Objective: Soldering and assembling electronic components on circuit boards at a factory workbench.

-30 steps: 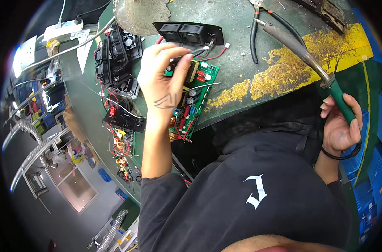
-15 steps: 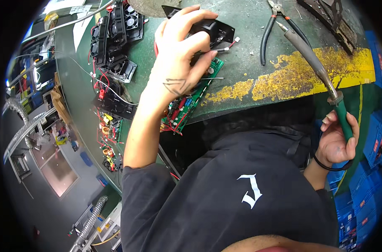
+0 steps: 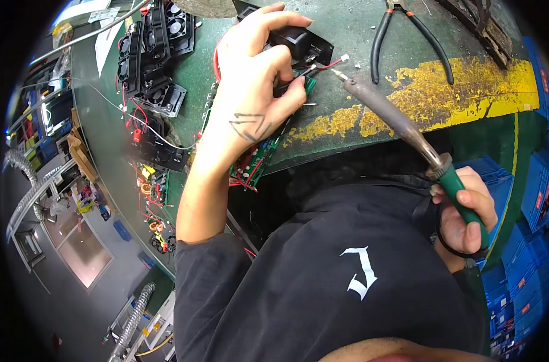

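At the bench (image 3: 341, 36), the right hand (image 3: 455, 224) grips a soldering iron (image 3: 395, 117).

Look at that soldering iron (image 3: 410, 136), green handle, grey-brown barrel! Beyond it, pliers (image 3: 434, 45) in black with orange-red bands. Behind the iron, a green bench (image 3: 359, 36) with a patchy yellow strip (image 3: 467, 90). To its left, black panel (image 3: 301, 45), red wire (image 3: 333, 64), green board (image 3: 259, 163). Right of the iron, blue crates (image 3: 534, 199)!

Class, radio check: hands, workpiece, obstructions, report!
Left hand over black fan panel. Right hand gripping green-handled soldering iron, tip near thin red wire. Nothing visibly blocking tip; black-handled pliers beside iron.
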Motion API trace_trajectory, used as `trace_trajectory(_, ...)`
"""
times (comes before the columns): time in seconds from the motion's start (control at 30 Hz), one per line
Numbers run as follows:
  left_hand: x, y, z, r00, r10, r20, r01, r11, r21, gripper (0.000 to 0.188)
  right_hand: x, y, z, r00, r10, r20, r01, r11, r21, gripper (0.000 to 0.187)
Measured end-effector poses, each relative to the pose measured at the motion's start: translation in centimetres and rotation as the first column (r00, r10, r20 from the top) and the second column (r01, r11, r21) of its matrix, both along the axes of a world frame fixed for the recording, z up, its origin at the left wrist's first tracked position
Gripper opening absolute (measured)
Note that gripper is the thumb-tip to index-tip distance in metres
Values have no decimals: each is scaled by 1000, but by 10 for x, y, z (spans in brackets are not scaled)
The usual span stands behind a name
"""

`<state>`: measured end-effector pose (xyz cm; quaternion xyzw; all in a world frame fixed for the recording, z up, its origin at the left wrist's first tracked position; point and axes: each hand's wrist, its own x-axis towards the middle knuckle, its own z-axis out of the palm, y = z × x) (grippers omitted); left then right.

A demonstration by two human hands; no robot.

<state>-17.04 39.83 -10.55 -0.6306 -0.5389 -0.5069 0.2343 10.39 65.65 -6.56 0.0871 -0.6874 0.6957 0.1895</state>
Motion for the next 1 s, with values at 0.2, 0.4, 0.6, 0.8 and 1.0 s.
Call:
trace_trajectory(0.2,22,-4,31,920,349,177,-244,865,-438,22,-11,-12,-4,999,51,-5,-51,998,-32,44)
trace_trajectory(0.4,53,3,96,774,625,101,-295,497,-816,22,-17,-14,-12,1000,8,-7,-8,999,-51,43)
trace_trajectory(0.6,5,8,5,998,35,51,-39,996,82,23,-20,-17,-14,999,54,-8,-54,997,-59,43)
trace_trajectory(0.8,17,4,31,929,310,202,-215,896,-388,26,-20,-18,-14,998,54,-16,-55,997,-57,43)
trace_trajectory(1.0,32,13,68,929,240,281,-135,928,-347,26,-15,-8,-17,998,53,15,-53,998,-38,49)
